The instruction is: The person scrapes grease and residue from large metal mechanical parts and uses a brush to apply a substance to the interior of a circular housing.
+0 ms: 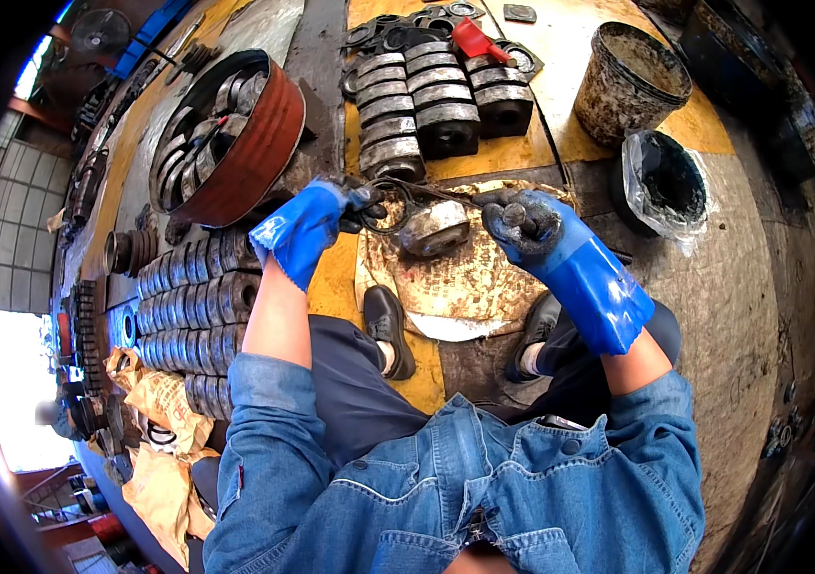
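Observation:
I wear blue rubber gloves with blackened fingers. My left hand [355,203] is closed on a dark, thin ring [390,212], whose full shape is hard to make out. My right hand [527,225] is wrapped around a dark handle with a rounded knob end [520,217]; a thin dark part runs from that fist toward the ring. Between and just below the hands, a grimy metal bearing housing [436,228] sits on a stained, yellowish sack [455,287] between my feet.
Stacked housings [441,96] stand ahead, a red scoop [479,43] on them. A red-brown drum [249,153] holds metal parts at left, with rows of housings [197,306] nearer. A dirty bucket [632,81] and a plastic-lined black bucket [666,182] stand right; paper sacks [168,411] lie lower left.

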